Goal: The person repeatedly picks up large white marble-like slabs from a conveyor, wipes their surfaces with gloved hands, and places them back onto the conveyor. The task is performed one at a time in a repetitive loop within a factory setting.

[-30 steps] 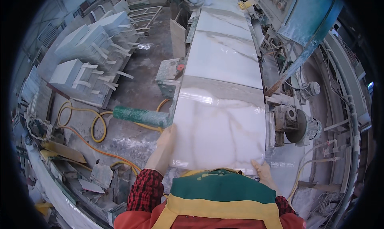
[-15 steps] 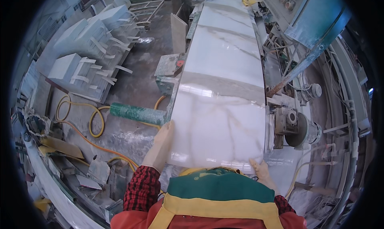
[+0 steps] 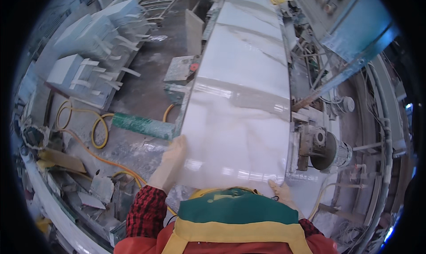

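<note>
Shiny white slab (image 3: 235, 134) is right in front of the green apron (image 3: 237, 207), more slabs (image 3: 244, 52) lined up beyond it. Left hand (image 3: 173, 156)'s on its left edge, right hand (image 3: 282, 192) at the near right corner — fingers half hidden, so can't tell if they're really gripping.

slab (image 3: 235, 138) between cylinder (image 3: 142, 126) and motor (image 3: 341, 155)

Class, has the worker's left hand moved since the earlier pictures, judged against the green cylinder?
No, not noticeably: the left hand stays just beside the right end of the green cylinder, so there is no direction to give.
</note>
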Demonstrator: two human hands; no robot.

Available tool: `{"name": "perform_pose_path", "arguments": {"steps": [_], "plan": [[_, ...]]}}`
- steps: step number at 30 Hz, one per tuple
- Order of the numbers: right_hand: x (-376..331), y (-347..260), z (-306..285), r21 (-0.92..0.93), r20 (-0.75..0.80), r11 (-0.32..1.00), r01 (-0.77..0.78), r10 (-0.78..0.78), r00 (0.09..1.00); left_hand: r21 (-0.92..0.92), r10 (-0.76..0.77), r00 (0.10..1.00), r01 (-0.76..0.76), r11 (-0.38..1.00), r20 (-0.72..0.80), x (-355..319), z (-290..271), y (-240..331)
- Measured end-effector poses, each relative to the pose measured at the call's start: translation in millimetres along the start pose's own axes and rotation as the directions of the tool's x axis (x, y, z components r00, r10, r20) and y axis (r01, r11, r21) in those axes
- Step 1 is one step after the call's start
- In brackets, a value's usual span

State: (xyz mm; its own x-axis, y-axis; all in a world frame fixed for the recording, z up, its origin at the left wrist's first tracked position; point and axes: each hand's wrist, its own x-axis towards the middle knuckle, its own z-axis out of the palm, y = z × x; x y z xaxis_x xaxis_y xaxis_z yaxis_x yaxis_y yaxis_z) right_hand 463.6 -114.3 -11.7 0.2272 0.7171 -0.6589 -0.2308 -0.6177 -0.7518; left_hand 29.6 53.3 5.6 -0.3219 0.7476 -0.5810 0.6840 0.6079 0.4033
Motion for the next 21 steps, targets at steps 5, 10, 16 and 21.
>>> {"name": "perform_pose_path", "arguments": {"steps": [5, 10, 16, 21], "plan": [[7.7, -8.3, -0.5, 0.077, 0.036, 0.997, -0.029, 0.026, 0.999, 0.280, 0.343, 0.938, -0.340, 0.898, 0.041, 33.4, -4.1, -18.4], [23.9, 4.9, -23.3, 0.067, 0.027, 0.996, -0.052, 0.050, 0.998, 0.340, 0.419, 0.907, -0.410, 0.846, 0.053, 19.0, -7.8, 8.0], [15.4, -17.8, -6.8, -0.061, 0.017, 0.998, 0.034, -0.033, 0.999, 0.486, 0.318, 0.938, -0.343, 0.804, 0.135, -6.6, -39.2, 47.5], [2.0, -34.1, 11.7, -0.188, -0.062, 0.982, 0.023, -0.035, 0.997, 0.354, 0.302, 0.953, -0.278, 0.893, -0.011, 10.0, -24.3, 10.7]]}}
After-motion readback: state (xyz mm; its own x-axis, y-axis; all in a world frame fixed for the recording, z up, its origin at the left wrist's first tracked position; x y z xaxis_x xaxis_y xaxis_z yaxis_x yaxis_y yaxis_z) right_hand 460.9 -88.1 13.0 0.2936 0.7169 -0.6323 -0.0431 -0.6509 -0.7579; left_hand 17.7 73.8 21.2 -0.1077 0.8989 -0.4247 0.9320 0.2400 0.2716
